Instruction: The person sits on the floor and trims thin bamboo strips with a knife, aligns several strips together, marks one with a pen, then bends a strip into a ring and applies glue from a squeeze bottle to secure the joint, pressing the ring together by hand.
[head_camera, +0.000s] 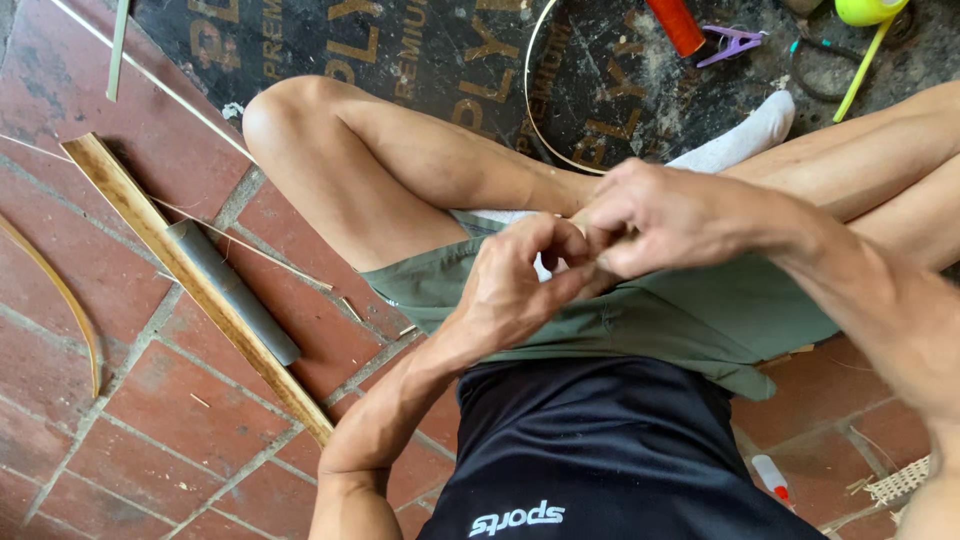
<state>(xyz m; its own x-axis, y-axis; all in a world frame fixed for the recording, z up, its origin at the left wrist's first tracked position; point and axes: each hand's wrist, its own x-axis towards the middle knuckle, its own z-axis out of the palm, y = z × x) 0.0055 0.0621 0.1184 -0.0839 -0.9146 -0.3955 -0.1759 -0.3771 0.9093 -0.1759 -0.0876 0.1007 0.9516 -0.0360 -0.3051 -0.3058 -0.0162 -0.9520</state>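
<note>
I sit cross-legged on a red brick floor and my hands meet over my lap. My left hand (520, 285) has thumb and forefinger pinched against the fingertips of my right hand (660, 215), which is closed in a pinch too. A thin pale bamboo strip (528, 95) curves up in a loop from where the hands meet, across a black printed board (400, 50). The spot where the fingers grip it is hidden by the fingers.
A long split bamboo slat (130, 205) lies on the bricks at left, with a grey tube (235, 295) on it and a curved strip (60, 295) beyond. At the top sit an orange cylinder (675, 25), a purple clip (730, 42) and a yellow-green object (865, 10). At lower right lies a small white bottle (770, 478).
</note>
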